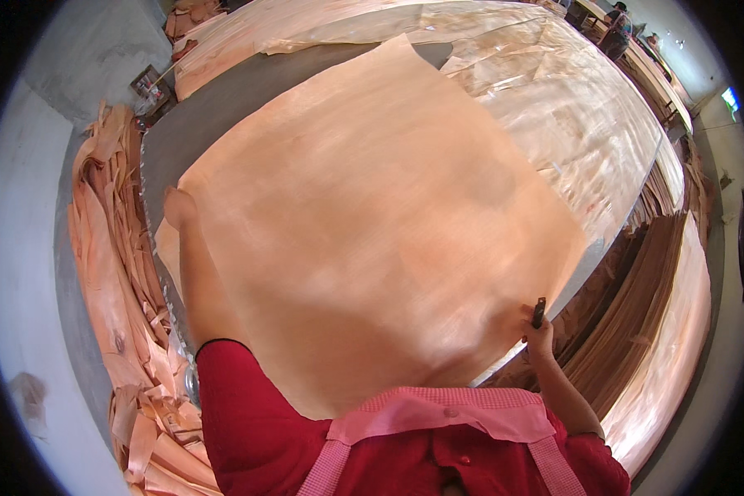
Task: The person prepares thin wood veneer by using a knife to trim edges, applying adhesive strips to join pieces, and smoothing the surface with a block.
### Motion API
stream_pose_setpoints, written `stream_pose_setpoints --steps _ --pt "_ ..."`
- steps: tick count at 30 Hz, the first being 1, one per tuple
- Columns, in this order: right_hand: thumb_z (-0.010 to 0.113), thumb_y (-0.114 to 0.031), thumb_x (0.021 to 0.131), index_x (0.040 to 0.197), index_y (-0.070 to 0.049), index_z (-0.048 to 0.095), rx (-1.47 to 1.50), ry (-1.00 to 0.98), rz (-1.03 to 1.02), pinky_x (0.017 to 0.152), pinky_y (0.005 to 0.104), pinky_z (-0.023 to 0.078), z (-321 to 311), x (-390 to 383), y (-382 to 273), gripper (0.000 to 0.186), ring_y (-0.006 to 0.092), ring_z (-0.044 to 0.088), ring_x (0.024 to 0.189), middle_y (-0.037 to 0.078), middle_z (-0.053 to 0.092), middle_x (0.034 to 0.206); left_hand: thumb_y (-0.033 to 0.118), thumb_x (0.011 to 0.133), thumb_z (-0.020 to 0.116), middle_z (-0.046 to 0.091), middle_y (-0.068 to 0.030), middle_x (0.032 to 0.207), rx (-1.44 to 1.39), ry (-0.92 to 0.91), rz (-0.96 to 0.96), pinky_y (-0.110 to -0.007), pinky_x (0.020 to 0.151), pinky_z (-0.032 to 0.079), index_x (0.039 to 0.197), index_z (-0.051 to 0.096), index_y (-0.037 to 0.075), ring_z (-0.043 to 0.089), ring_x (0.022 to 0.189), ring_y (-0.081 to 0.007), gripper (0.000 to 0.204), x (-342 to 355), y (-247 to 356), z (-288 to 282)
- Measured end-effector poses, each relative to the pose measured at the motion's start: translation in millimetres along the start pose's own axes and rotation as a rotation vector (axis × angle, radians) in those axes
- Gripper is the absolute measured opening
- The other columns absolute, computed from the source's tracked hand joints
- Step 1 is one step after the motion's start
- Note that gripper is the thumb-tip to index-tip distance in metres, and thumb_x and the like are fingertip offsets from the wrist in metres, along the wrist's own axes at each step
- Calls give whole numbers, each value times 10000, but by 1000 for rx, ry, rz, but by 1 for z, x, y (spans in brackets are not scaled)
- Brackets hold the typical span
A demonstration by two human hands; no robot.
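A large pale-orange wood veneer sheet (388, 215) spreads in front of me over a grey tabletop (198, 124), its far corner pointing away. My left hand (180, 208) grips the sheet's left edge, the arm stretched forward; the fingers are partly hidden at the edge. At the near right side of the sheet, my right hand (539, 335) is closed round a short dark-handled tool (539, 312), perhaps a knife, whose blade I cannot make out. This hand is also against the sheet's right edge; whether it pinches the sheet is not clear.
Wrinkled pale veneer sheets (554, 107) cover the table's far right. A tall veneer stack (636, 306) stands to my right. Veneer scraps (112, 223) pile up between the table and the left wall (25, 248). Another person (616, 33) is at the far right.
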State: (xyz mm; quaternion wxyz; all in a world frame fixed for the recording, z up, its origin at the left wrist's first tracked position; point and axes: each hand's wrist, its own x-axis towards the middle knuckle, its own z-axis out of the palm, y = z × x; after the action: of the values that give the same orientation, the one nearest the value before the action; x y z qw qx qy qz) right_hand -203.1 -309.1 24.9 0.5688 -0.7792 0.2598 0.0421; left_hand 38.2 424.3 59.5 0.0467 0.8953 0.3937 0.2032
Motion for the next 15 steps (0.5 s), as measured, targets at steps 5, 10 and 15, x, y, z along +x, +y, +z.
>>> stream_pose_setpoints --steps 5,10,15 --pt "553 -23 769 1037 -16 581 16 -70 7 403 204 352 15 13 -16 269 68 433 459 -5 552 704 275 764 573 171 -220 1391 -116 313 234 -356 987 322 1329 203 -6 257 1279 -257 732 -8 -27 79" --pt "578 -46 757 1008 -23 584 9 -154 74 424 210 366 13 12 -24 252 75 454 491 -15 529 682 256 758 571 131 -46 1444 428 181 568 -418 1056 176 1357 225 101 147 1314 -290 709 -80 -45 50" --pt "562 -5 721 998 -56 563 128 -152 149 439 206 368 -4 10 0 282 80 468 540 -18 515 718 286 769 580 228 -83 1407 67 -123 126 -510 1028 179 1295 351 99 195 1292 -311 604 -210 -76 -64"
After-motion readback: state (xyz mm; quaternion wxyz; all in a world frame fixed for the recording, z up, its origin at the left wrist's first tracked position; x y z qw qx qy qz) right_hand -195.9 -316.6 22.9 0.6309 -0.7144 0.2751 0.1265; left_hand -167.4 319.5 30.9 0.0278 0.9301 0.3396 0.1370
